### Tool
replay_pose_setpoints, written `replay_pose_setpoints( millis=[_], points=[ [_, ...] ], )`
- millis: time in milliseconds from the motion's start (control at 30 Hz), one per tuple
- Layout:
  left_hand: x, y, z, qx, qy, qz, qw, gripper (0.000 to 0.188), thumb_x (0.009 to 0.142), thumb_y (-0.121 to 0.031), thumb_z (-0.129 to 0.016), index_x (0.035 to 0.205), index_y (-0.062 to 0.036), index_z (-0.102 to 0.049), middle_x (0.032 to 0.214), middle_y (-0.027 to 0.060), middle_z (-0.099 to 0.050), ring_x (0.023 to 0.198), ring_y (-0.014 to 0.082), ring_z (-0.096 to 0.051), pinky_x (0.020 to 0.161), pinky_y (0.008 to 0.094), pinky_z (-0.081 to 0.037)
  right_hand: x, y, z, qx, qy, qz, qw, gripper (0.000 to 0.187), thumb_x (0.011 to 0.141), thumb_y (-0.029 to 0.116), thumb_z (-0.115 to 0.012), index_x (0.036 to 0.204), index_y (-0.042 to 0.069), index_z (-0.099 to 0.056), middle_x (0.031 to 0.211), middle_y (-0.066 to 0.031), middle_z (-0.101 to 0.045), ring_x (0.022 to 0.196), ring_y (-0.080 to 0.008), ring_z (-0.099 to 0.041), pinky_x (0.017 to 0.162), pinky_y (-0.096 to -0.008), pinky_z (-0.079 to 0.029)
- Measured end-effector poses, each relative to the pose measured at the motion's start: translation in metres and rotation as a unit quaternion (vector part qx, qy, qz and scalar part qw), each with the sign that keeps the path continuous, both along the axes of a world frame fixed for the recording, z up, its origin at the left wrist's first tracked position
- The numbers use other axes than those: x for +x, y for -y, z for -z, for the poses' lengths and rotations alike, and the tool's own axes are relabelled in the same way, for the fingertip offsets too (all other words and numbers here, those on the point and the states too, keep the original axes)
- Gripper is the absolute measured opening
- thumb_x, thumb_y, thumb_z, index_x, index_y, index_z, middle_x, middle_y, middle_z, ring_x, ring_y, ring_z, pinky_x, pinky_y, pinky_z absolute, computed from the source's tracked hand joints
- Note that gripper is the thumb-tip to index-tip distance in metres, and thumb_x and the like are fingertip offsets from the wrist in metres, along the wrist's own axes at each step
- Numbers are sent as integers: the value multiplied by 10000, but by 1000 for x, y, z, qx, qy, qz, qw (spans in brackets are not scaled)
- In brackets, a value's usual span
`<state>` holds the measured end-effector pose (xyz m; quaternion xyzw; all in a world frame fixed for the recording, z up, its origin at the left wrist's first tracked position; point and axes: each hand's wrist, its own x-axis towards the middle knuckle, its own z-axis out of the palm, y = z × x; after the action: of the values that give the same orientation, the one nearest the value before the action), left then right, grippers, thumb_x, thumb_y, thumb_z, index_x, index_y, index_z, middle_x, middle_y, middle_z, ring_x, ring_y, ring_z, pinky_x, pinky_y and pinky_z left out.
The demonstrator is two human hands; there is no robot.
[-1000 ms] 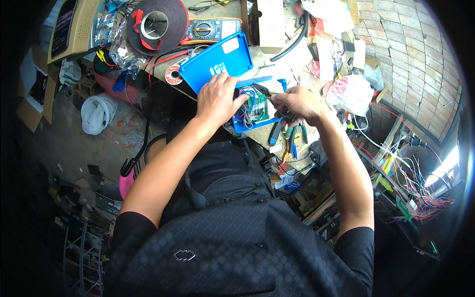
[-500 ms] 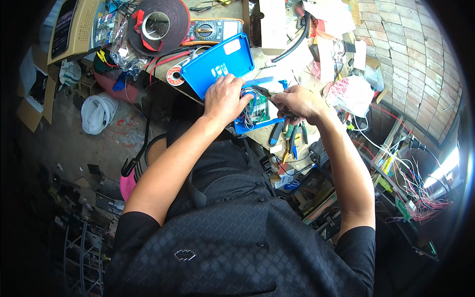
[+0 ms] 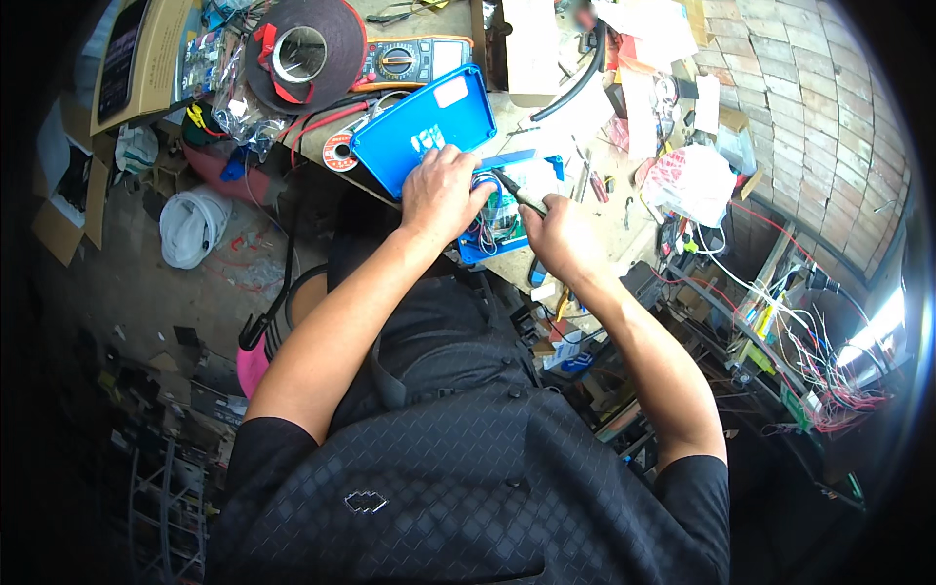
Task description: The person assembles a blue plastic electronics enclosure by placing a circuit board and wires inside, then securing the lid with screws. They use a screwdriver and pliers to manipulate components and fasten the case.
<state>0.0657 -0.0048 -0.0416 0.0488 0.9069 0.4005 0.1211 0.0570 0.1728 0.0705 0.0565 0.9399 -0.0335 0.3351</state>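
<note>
A blue plastic case lies open at the bench's edge, its lid [image 3: 414,132] tilted up on the left and its base [image 3: 482,255] on the right. Inside the base are a green circuit board [image 3: 500,222] and a bundle of thin wires [image 3: 482,232]. My left hand [image 3: 437,197] is closed on the case where lid and base meet, its thumb beside the wires; the fingertips are partly hidden. With my right hand [image 3: 568,239] I grip dark-jawed pliers [image 3: 509,183], their tips at the top of the wire bundle. The pliers' handles are mostly covered by that hand.
Beyond the lid sit a multimeter [image 3: 409,60], a large tape roll [image 3: 336,44] and a solder spool [image 3: 338,153]. Yellow-handled pliers [image 3: 563,304] lie by the bench's front edge. A plastic bag [image 3: 690,182] and tangled wires [image 3: 809,331] are at the right.
My right hand has turned and moved slightly down and left with the pliers, covering hand tools at the bench edge. My left hand stays in place on the case.
</note>
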Motion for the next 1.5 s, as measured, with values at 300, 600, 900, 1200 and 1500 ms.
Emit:
replay_pose_setpoints(
  millis=[300, 600, 900, 1200, 1500],
  points=[
    [-2, 0, -6, 1, 19, -2, 1000, 388, 883, -349, -863, 1132, -65, -773, 1124, 130, -711, 1102, 343, -678, 925, 444, -572, -30, -10, -7, -137, 195, 246, 940, 440, 1041, 366, -687, 991, -69, -723, 819, -179, -769, 674, -281, -780, 618, -410, -611],
    [-1, 1, -4, 0, 13, 5, 1000, 391, 882, -348, -861, 1136, -66, -769, 1114, 127, -696, 1091, 329, -676, 914, 441, -576, -37, -13, -13, -187, 205, 307, 910, 418, 1060, 301, -670, 957, -103, -704, 782, -144, -741, 577, -200, -726, 463, -322, -539],
    [-2, 1, -2, 2, 10, 7, 1000, 383, 880, -352, -861, 1116, -65, -770, 1113, 123, -693, 1085, 329, -675, 905, 441, -577, -42, -13, -10, -178, 217, 296, 913, 416, 1053, 307, -672, 915, -85, -703, 771, -137, -734, 540, -177, -690, 455, -315, -525],
    [-1, -2, 2, 3, 2, 7, 1000, 382, 880, -347, -862, 1112, -60, -766, 1110, 127, -695, 1096, 334, -674, 915, 447, -578, -26, 2, -12, -39, 50, 45, 997, 432, 962, 393, -709, 941, -35, -764, 861, -292, -745, 912, -468, -756, 867, -528, -603],
    [-4, 6, -8, -1, 1, 23, 1000, 411, 888, -355, -850, 1163, -64, -759, 1143, 132, -720, 1110, 357, -681, 949, 448, -562, 12, -20, 4, -107, 46, 145, 983, 439, 1012, 420, -708, 1031, -14, -771, 838, -231, -765, 764, -350, -773, 750, -447, -608]
  ],
)
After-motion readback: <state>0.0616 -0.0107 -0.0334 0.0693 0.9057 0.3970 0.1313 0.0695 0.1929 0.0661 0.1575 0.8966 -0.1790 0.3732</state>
